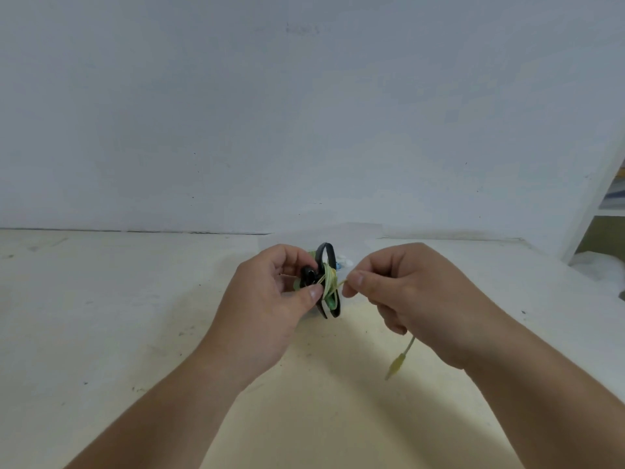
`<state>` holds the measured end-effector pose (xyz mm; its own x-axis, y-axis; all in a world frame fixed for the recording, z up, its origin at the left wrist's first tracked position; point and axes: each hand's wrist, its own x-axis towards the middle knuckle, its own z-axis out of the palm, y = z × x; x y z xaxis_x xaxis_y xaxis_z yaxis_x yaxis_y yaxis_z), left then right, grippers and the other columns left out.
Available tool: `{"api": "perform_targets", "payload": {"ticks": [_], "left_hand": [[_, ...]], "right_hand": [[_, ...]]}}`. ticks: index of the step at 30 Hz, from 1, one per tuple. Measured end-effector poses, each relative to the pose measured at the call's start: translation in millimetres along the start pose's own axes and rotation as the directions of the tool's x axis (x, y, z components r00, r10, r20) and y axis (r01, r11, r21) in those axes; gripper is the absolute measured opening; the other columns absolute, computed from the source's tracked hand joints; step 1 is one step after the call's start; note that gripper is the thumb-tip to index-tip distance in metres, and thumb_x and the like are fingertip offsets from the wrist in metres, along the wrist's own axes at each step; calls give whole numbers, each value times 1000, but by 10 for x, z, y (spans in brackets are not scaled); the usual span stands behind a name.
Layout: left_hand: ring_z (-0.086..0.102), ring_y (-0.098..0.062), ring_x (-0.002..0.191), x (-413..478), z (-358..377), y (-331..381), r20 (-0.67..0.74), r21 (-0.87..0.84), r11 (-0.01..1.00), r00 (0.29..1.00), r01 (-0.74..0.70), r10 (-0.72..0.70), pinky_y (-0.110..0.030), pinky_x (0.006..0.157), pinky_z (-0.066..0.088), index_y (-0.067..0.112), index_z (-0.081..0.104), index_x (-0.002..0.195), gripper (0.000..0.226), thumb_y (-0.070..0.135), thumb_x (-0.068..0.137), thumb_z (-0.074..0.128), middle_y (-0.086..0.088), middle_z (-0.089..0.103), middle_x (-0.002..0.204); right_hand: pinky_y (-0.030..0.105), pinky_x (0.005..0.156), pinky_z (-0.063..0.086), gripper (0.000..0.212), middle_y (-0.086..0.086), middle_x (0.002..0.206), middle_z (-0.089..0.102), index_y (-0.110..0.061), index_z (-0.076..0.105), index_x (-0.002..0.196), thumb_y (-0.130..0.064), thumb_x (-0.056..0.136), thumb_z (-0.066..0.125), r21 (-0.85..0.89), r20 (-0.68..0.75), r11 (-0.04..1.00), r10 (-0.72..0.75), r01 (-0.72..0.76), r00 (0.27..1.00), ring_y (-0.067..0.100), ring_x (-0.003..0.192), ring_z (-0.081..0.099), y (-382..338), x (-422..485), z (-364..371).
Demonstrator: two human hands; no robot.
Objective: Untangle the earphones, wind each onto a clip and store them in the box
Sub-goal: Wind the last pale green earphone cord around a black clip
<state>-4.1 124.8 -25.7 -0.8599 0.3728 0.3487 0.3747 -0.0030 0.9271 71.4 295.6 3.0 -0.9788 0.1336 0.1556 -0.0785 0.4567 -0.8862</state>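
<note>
My left hand (270, 299) grips a black clip (326, 252) by its handles, held up above the table. A pale green earphone cable (329, 282) is wound several times round the clip's middle. My right hand (406, 292) pinches the free end of that cable between thumb and forefinger, just right of the clip. The cable's tail runs through the right palm and hangs below it, ending in the yellow-green plug (395, 363). Something white and pale blue (345, 262) shows behind the clip, mostly hidden by my hands; I cannot tell what it is.
The cream table top (135, 316) runs back to a white wall (304, 113). At the far right stands a white shelf frame (595, 204) with white stuff at its foot (595, 265).
</note>
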Motion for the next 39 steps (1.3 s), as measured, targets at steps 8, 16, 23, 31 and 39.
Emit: {"api": "perform_targets", "payload": {"ticks": [8, 16, 23, 31, 39], "left_hand": [[65, -5, 72, -53, 13, 4, 158, 231, 973, 987, 1, -39, -11, 66, 44, 28, 66, 83, 29, 0, 83, 72, 6, 73, 87], [64, -13, 80, -94, 48, 34, 371, -100, 991, 928, 92, -49, -23, 76, 50, 21, 71, 87, 19, 9, 73, 72, 1, 70, 84], [69, -24, 88, -48, 36, 37, 188, -396, 915, 982, 81, -6, -29, 83, 56, 11, 71, 90, 23, 2, 69, 72, -14, 73, 92], [69, -26, 83, 33, -29, -4, -54, -380, 914, 983, 140, -173, -38, 78, 60, 5, 67, 96, 16, -8, 87, 63, -18, 72, 96], [74, -20, 76, 47, -33, -39, -140, 19, 999, 990, 38, -35, -38, 75, 63, 16, 67, 93, 22, -4, 86, 70, -4, 70, 95]], "right_hand": [[28, 49, 38, 28, 2, 52, 37, -8, 69, 72, -24, 94, 65, 51, -140, 999, 24, -17, 990, 21, 49, 34, 0, 25, -102], [31, 51, 18, 34, -5, 50, 31, -17, 68, 64, -26, 96, 63, 144, -192, 989, 40, -12, 981, 18, 50, 20, 119, 123, -103], [30, 50, 20, 46, -7, 53, 39, -21, 62, 57, -27, 102, 52, 40, 29, 990, 135, -136, 990, 14, 49, 26, 137, 108, 120], [29, 52, 18, 37, -8, 55, 34, -9, 65, 81, -23, 107, 42, 75, 257, 990, 94, -117, 962, 14, 51, 24, 129, 50, 224], [23, 51, 30, 25, -4, 59, 38, -13, 73, 86, -23, 100, 56, -83, 268, 996, -6, 30, 964, 12, 51, 34, 2, -28, 140]]}}
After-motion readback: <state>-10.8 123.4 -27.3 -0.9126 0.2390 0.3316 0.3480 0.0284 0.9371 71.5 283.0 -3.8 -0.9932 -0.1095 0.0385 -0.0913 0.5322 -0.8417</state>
